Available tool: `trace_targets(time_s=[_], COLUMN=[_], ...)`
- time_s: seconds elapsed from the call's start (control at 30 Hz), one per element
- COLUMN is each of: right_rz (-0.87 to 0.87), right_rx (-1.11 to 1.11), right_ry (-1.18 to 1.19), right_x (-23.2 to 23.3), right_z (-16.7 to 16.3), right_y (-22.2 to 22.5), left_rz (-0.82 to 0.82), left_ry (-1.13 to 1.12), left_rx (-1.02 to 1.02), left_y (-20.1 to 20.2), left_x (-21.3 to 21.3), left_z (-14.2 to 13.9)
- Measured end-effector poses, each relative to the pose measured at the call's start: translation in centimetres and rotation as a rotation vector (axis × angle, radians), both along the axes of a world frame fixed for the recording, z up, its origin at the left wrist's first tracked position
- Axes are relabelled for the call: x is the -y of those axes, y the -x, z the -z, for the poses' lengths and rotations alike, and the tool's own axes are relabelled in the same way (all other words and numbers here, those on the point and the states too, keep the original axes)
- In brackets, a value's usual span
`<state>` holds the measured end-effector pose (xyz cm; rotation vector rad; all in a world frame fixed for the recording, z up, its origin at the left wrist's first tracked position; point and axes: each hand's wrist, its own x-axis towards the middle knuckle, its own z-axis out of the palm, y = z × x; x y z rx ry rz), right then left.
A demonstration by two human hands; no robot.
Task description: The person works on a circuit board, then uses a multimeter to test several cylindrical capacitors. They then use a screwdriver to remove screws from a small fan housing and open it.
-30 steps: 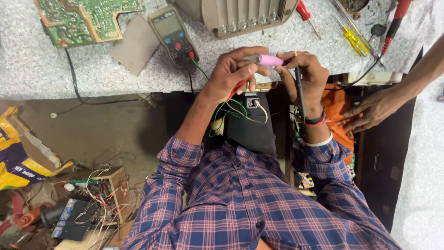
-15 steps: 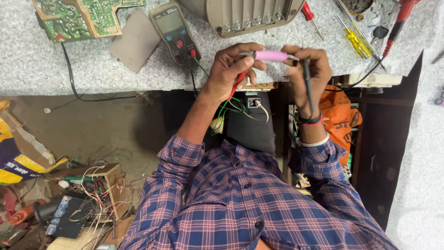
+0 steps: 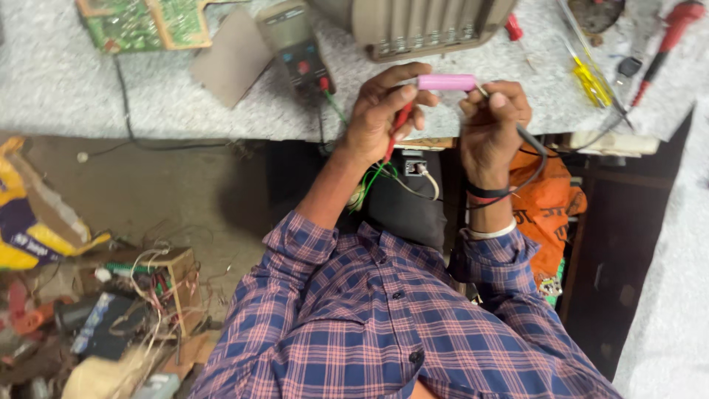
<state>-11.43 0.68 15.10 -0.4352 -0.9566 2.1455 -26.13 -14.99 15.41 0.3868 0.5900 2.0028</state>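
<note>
My left hand [image 3: 380, 118] grips a pink cylindrical battery cell [image 3: 446, 82] at its left end, with a red test probe [image 3: 396, 125] pinched under the same fingers. In my right hand [image 3: 491, 122] is a black test probe [image 3: 526, 137], whose metal tip touches the cell's right end. Both hands hover over the front edge of a speckled grey worktop [image 3: 148, 96]. Red and green leads run from my left hand back to a grey multimeter [image 3: 295, 44] lying on the worktop behind it.
A green circuit board [image 3: 140, 22] and a grey ribbed casing [image 3: 428, 26] lie at the back of the worktop. At the right are a yellow screwdriver [image 3: 587, 77] and a red-handled tool [image 3: 668, 29]. An orange bag [image 3: 550, 199] hangs below; wired junk [image 3: 133, 303] litters the floor.
Another person's hand at the right edge has left the view. My hands have kept their grip on the cell and both probes, now a little further from my body.
</note>
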Motion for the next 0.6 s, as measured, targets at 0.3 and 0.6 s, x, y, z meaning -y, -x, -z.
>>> trace_targets(time_s=[0.3,0.6], right_rz=[-0.025,-0.036], right_rx=[0.008,0.003], right_ry=[0.11,0.095], right_x=[-1.03,-1.08], right_z=[-0.26,-0.43], right_y=[-0.25,-0.21], left_rz=[-0.001,0.006], left_ry=[-0.029,-0.037], left_rx=[-0.048,-0.043], left_y=[-0.31,-0.27], left_x=[-0.61,-0.7], left_z=[0.05,-0.12])
